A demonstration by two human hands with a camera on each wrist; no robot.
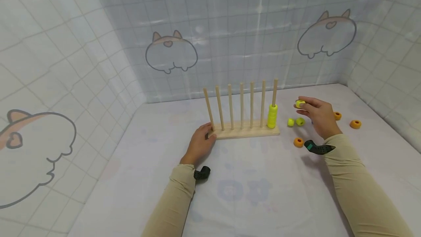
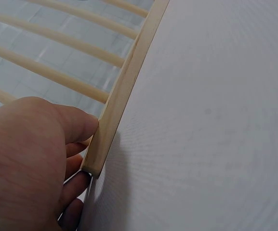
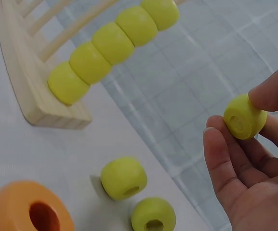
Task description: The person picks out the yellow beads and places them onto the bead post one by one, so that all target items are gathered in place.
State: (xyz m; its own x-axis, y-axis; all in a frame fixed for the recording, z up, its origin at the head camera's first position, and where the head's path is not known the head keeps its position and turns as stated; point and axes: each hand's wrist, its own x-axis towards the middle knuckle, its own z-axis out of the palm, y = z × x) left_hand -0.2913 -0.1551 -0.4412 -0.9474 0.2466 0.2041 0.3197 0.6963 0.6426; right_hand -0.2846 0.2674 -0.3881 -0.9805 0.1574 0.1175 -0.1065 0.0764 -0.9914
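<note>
A wooden peg rack (image 1: 245, 131) with a row of upright rods stands on the table. Several yellow beads (image 1: 272, 116) are stacked on its rightmost rod. My left hand (image 1: 200, 142) grips the left end of the base, its thumb (image 2: 78, 122) on the front edge and its other fingers behind. Right of the rack, my right hand (image 1: 318, 114) holds up a yellow bead (image 3: 244, 117), pinched between thumb and fingers above the table. Two more yellow beads, one (image 3: 124, 178) beside the other (image 3: 154, 215), lie on the cloth below it.
Orange beads lie on the right: one (image 1: 298, 142) in front of the right hand, others (image 1: 337, 115) (image 1: 355, 124) beyond it. Something small and dark is mostly hidden behind that hand. Tile-patterned sheets (image 1: 230, 28) enclose the table at the back and sides.
</note>
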